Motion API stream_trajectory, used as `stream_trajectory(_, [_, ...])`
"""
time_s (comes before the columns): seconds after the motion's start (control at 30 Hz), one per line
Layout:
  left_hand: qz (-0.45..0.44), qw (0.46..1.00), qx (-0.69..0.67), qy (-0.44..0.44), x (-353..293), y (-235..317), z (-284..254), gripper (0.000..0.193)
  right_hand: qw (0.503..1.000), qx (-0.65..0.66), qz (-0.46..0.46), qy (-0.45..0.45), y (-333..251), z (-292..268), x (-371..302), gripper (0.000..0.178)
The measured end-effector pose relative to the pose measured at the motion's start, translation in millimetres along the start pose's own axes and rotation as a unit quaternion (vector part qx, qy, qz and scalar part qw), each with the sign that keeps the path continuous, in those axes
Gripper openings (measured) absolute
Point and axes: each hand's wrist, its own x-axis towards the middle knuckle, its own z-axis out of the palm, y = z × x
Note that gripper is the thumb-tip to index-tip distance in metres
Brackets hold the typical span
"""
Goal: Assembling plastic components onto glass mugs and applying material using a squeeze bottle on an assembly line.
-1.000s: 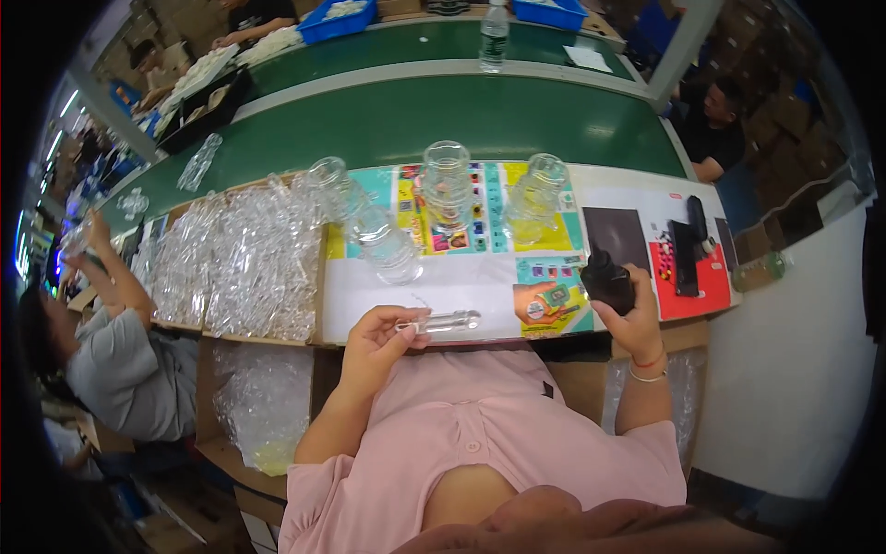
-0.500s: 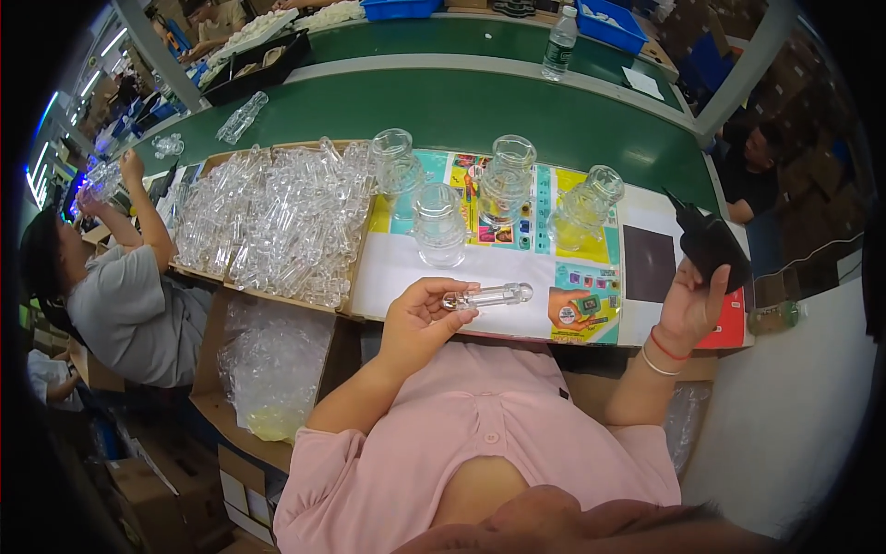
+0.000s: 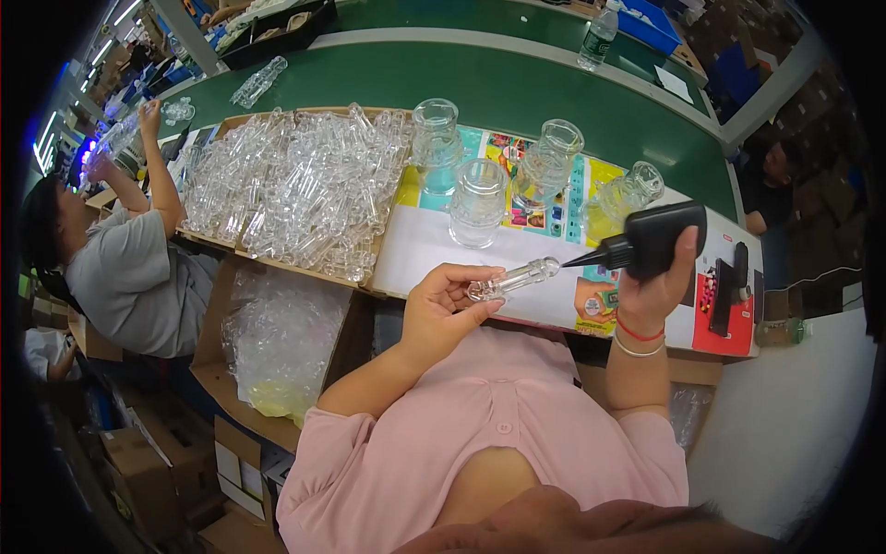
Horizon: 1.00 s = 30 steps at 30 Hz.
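Observation:
Between the thumb and fingers of my left hand [image 3: 446, 307] is a clear plastic tube-like piece [image 3: 513, 280] with a rounded end, tilted up to the right. My right hand [image 3: 657, 288] grips a black squeeze bottle [image 3: 663, 238] lying nearly on its side. The bottle's thin nozzle points left, its tip at or very close to the rounded end of the clear piece. Beyond my hands stand clear ribbed jar-shaped parts: one in front [image 3: 478, 205], one behind to the left [image 3: 437, 134], one to the right [image 3: 548, 164] and a tilted one [image 3: 630, 191].
A shallow cardboard box [image 3: 377, 249] heaped with similar clear pieces sits at left, above a carton of clear plastic bags [image 3: 277, 342]. A water bottle [image 3: 599, 35] stands across the green table [image 3: 517, 88]. A black phone-like object [image 3: 723, 297] lies at right. A co-worker in grey [image 3: 138, 277] works at left.
My right hand has brought the black bottle left and tipped it over, its nozzle now meeting or nearly meeting the clear piece. My left hand still holds that piece, slightly raised.

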Motion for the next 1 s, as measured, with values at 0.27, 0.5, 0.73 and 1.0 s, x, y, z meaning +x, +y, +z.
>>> stream_trajectory(0.27, [0.07, 0.997, 0.022, -0.006, -4.0, 0.9, -10.7, 0.031, 0.971, -0.209, -0.017, -0.115, 5.2, 36.8, -28.6, 0.042])
stream_trajectory(0.5, [0.107, 0.993, 0.05, -0.012, -7.0, 3.2, -13.2, 0.034, 0.92, -0.337, -0.074, -0.183, 3.3, 40.0, -36.0, 0.05])
stream_trajectory(0.73, [0.139, 0.989, 0.052, -0.009, -8.3, 2.2, -11.1, 0.038, 0.902, -0.366, -0.112, -0.202, 0.7, 40.4, -43.0, 0.051])
stream_trajectory(1.0, [0.14, 0.989, 0.042, -0.011, -8.4, 2.2, -8.3, 0.039, 0.894, -0.37, -0.133, -0.213, 1.7, 36.6, -45.8, 0.05])
